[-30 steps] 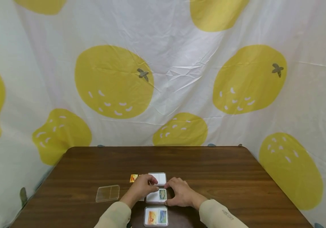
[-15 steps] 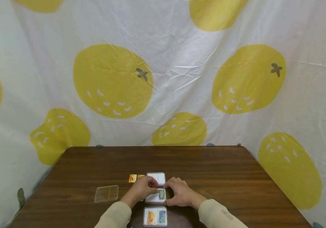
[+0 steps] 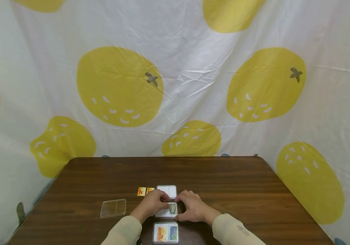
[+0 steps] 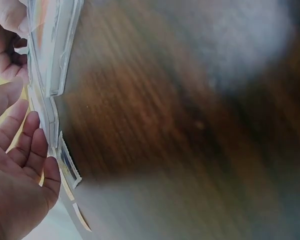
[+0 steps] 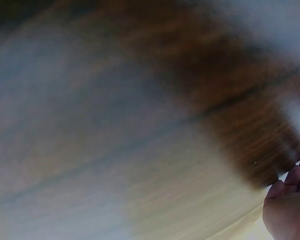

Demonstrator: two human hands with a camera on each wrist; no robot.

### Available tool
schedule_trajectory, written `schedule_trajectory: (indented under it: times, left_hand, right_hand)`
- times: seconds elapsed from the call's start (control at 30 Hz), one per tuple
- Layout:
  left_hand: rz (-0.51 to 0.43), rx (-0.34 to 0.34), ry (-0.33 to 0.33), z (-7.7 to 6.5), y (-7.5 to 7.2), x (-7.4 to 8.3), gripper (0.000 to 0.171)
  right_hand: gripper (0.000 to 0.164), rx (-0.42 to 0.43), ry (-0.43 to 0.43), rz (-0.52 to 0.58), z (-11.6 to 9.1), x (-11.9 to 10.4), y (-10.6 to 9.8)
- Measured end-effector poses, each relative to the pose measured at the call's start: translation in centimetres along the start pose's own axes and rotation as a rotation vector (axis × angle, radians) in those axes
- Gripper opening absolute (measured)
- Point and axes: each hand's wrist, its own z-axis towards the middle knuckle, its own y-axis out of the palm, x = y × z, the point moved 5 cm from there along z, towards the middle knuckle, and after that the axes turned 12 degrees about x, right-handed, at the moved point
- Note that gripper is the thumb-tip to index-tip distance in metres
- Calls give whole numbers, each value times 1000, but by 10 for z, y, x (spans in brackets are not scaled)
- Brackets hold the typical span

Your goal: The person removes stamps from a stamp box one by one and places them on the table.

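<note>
Near case: a hand shifting back toward the person could knock it; it (image 3: 162,225) lies just nearer than both hands, already holding two stamps.
Green stamp: could slide or skew if the left thumb drags across the insert; it (image 3: 173,208) sits in the right part of the middle case (image 3: 163,214), directly between the hands.
Right hand: grips the middle case by its right-hand corners, thumb near, index far (image 3: 192,207); squeezing unevenly might tip the case.
Left hand: thumb out over the case's white area, fingers loosely bent, no pinch visible (image 3: 153,204); smudging possible from thumb pressure.
Loose stamp: beside the middle case, near the left fingers, seen from the left wrist (image 4: 70,162); a sweeping finger could bend it.
Clear lid: well left of the hands (image 3: 113,208); forearm could nudge it.
Orange stamps: two, just beyond the left hand (image 3: 141,191); knuckles might scatter them.
Far case: just past both hands, white insert showing (image 3: 167,191); fingertips could bump it.
</note>
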Motion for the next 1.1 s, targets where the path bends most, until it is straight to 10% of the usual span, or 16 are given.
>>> schedule_trajectory:
  times: [1.1]
  left_hand:
    - [242, 80, 92, 0, 3, 2, 12]
  right_hand:
    - [50, 8, -14, -6, -1, 1, 1]
